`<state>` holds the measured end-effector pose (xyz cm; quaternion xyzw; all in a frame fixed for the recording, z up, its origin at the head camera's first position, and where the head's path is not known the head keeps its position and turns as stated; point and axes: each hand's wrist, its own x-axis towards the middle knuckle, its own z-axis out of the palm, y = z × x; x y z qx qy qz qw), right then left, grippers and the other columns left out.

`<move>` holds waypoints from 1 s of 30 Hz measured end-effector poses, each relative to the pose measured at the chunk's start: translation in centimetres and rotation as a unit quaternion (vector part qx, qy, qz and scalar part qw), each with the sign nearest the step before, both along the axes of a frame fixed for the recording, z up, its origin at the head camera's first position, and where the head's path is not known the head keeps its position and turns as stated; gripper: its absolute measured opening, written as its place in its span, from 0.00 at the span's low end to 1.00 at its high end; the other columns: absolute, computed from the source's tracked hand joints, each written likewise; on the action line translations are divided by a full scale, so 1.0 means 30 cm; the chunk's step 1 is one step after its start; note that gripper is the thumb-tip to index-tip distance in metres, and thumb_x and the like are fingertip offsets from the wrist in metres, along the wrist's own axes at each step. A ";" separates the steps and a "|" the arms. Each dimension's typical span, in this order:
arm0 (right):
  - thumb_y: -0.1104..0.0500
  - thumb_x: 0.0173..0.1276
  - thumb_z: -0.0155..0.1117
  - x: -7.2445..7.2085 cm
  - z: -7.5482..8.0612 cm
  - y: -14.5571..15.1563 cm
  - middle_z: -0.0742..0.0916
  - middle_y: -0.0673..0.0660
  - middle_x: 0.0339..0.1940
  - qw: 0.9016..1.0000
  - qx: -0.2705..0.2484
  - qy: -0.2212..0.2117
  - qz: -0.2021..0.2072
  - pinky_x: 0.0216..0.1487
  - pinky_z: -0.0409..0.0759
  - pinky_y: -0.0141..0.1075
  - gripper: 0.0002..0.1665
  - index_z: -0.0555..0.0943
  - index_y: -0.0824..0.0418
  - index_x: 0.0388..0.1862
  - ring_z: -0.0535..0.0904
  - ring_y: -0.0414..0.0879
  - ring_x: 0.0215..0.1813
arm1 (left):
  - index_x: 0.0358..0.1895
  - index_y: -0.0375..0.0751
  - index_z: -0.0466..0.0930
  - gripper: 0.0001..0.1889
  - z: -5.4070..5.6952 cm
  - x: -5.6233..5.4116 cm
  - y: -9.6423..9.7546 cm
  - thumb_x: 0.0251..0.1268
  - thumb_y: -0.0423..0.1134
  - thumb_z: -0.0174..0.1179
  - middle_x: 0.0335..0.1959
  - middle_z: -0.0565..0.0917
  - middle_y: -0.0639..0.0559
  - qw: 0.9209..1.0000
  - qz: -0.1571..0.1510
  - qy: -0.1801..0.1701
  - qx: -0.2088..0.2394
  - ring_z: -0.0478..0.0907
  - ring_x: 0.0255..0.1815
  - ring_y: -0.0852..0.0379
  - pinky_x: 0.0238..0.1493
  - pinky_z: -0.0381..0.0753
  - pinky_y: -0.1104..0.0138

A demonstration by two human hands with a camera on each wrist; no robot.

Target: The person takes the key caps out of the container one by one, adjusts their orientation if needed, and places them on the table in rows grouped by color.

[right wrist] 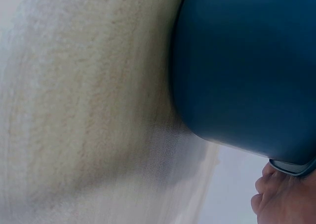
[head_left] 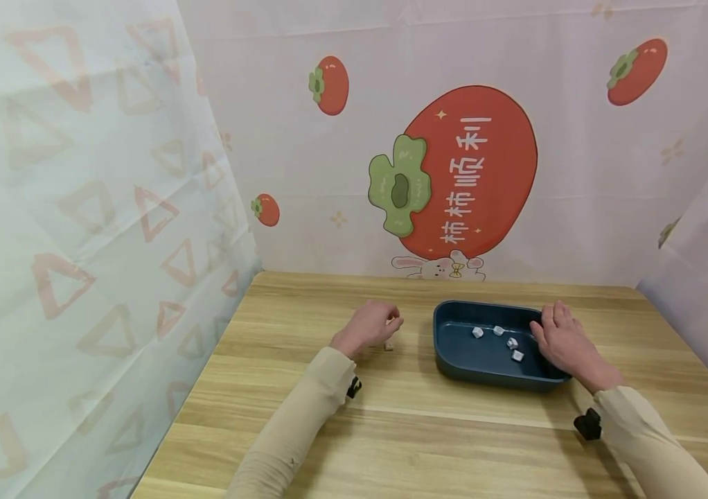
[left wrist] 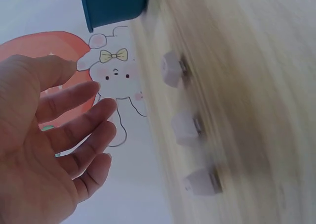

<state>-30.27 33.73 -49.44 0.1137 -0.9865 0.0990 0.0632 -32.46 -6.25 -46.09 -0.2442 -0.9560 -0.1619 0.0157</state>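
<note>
My left hand hovers over the table left of the tray, fingers loosely bent and nothing between them. In the left wrist view the palm of this hand shows beside three small whitish blocks: an upper block, a middle block and a lower block, slightly blurred on the wood. With my right hand I hold the right end of a dark blue tray, thumb over the inside and fingers at the rim. Several small white cubes lie scattered on the tray's floor.
The wood-grain table ends at a printed cloth backdrop behind the tray. Hanging sheets border it on the left and right. Each wrist wears a small black device.
</note>
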 end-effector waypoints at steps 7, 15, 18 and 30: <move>0.48 0.82 0.35 0.004 -0.003 0.005 0.53 0.89 0.70 1.000 -0.005 -0.012 -0.003 0.68 0.52 0.70 0.39 0.51 0.86 0.69 0.49 0.81 0.72 | 0.53 0.44 0.81 0.15 0.028 -0.005 0.055 0.74 0.47 0.52 0.46 0.85 0.52 1.000 -0.003 0.012 0.004 0.81 0.45 0.57 0.47 0.80 0.66; 0.46 0.82 0.33 0.006 -0.004 0.008 0.53 0.88 0.70 1.000 -0.007 -0.018 -0.005 0.69 0.49 0.70 0.41 0.50 0.85 0.69 0.47 0.80 0.72 | 0.52 0.45 0.80 0.15 0.058 0.000 0.135 0.74 0.46 0.50 0.47 0.86 0.53 0.999 -0.033 0.029 0.000 0.81 0.46 0.58 0.48 0.80 0.68; 0.46 0.82 0.32 0.008 -0.003 0.005 0.53 0.88 0.70 1.000 -0.008 -0.017 -0.007 0.69 0.46 0.70 0.41 0.51 0.84 0.70 0.47 0.80 0.73 | 0.51 0.45 0.80 0.13 0.056 -0.002 0.174 0.74 0.46 0.51 0.46 0.86 0.54 0.998 -0.043 0.035 0.000 0.81 0.45 0.59 0.47 0.80 0.69; 0.48 0.81 0.35 0.008 0.002 -0.005 0.54 0.87 0.70 1.000 0.003 -0.003 -0.008 0.70 0.48 0.69 0.38 0.52 0.84 0.69 0.49 0.80 0.72 | 0.51 0.51 0.80 0.12 0.075 0.037 0.326 0.73 0.48 0.54 0.40 0.83 0.59 0.998 -0.057 0.016 0.006 0.74 0.37 0.63 0.41 0.76 0.76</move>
